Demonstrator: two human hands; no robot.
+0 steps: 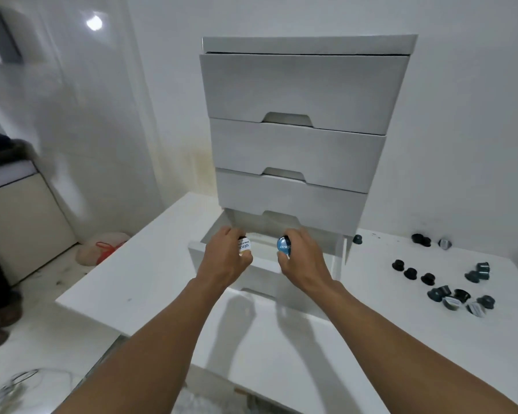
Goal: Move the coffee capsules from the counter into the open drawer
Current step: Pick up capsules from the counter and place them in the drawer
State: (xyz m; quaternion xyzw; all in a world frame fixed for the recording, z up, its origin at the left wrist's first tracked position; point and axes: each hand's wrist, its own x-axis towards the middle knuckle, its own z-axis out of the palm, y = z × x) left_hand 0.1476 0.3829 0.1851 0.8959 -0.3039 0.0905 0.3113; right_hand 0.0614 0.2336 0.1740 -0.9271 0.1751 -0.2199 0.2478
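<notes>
**Two capsules hovering over the drawer**

Left hand (pixel 226 255) pinches a white-lidded capsule (pixel 244 245), fingers curled round it, above the open drawer (pixel 263 279). Right hand (pixel 302 255) grips a blue-lidded capsule (pixel 284 248) alongside, both arms stretched forward. They look light and stiff, foil tops probably dentable, so hold the sides. More capsules (pixel 449 294) wait on the counter (pixel 401 324), off right.

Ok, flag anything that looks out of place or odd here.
Loose capsules lie scattered on the counter at right, some tipped on their sides. A yellowish stain marks the wall left of the drawer unit. Nothing looks broken.
</notes>
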